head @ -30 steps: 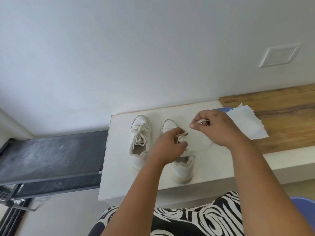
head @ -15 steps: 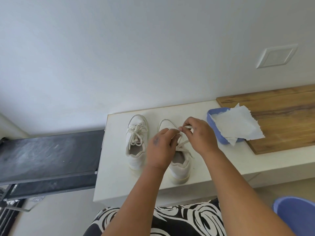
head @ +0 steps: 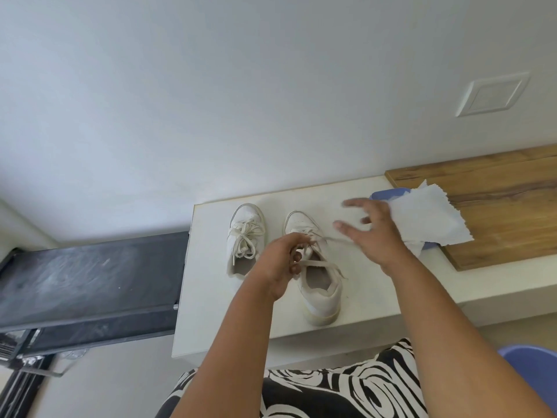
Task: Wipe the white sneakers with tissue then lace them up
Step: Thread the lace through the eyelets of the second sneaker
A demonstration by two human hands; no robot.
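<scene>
Two white sneakers stand side by side on a white bench [head: 376, 285], toes toward the wall. The left sneaker [head: 245, 236] has its laces tied in a bow. On the right sneaker [head: 319, 282], loose lace ends trail over the opening and off to the right. My left hand [head: 286, 260] pinches the laces over this shoe's tongue. My right hand [head: 370, 233] hovers to the shoe's right with fingers spread, blurred, and one lace [head: 337, 239] runs toward it. A white tissue [head: 428, 218] drapes over a blue box [head: 388, 195].
A wooden board [head: 497, 212] covers the bench's right part, under the tissue's edge. A dark treadmill deck [head: 87, 282] lies left of the bench. A wall plate [head: 494, 93] sits on the wall. A blue bin rim [head: 530, 366] shows at lower right.
My right hand let go of the lace, opened and swung right toward the tissue. My left hand stays pinched on the laces of the right sneaker.
</scene>
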